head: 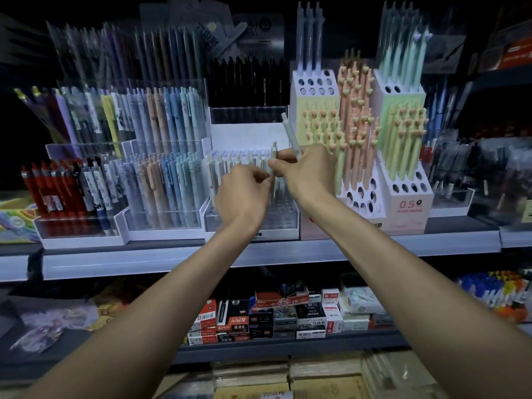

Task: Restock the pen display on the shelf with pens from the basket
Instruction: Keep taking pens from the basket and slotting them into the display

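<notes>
Grip check: left hand [244, 194] curled, pinching lower barrel of upright pale pen [273, 155] over white pen display [283, 223]; can't tell if the tip's in a hole yet. Right hand [306, 171] steadies same pen w/ thumb & forefinger, and also clutches spare grey-green pen [291, 133], tilted up. Prob. best: keep pen vertical, feel for hole w/ tip, press straight down, avoid knocking neighbours. Basket not in view.

Of the person, only two arms show, both bare. The left forearm [172, 283] and right forearm [403, 263] are slim and uncovered along their whole visible length. The left hand [243, 194] and right hand [305, 171], in front of the shelf [259, 254], are likewise bare.
</notes>
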Demonstrator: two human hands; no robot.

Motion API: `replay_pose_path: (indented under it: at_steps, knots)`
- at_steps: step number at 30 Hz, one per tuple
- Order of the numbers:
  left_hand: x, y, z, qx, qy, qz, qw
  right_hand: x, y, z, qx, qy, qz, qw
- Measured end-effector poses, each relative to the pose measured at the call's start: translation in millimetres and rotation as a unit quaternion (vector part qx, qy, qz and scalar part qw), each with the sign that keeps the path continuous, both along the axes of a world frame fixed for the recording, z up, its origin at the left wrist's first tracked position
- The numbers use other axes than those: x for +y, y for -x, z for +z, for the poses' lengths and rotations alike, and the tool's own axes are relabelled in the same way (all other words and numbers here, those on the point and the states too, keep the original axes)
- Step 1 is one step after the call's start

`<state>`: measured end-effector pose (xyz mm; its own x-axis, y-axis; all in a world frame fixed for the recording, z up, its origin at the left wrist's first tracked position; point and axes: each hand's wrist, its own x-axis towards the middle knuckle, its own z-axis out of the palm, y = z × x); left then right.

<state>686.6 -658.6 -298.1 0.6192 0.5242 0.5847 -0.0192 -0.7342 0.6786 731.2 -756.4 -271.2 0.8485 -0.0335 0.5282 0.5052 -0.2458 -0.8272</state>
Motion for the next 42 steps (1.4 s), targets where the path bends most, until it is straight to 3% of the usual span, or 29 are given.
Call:
replay_pose_path:
  at_steps: [9, 42]
  knots:
    - [-4.6, -1.1, -16.2, 0.031, 0.064, 0.028, 0.997, 13.7, -4.6, -13.4, 0.06, 0.029, -0.031, 0.997]
    - [-9.9, -7.2, -15.2, 0.113, 0.036, 0.085, 0.989, 24.3, 1.7, -7.3, 0.082, 0.065, -0.086, 0.991]
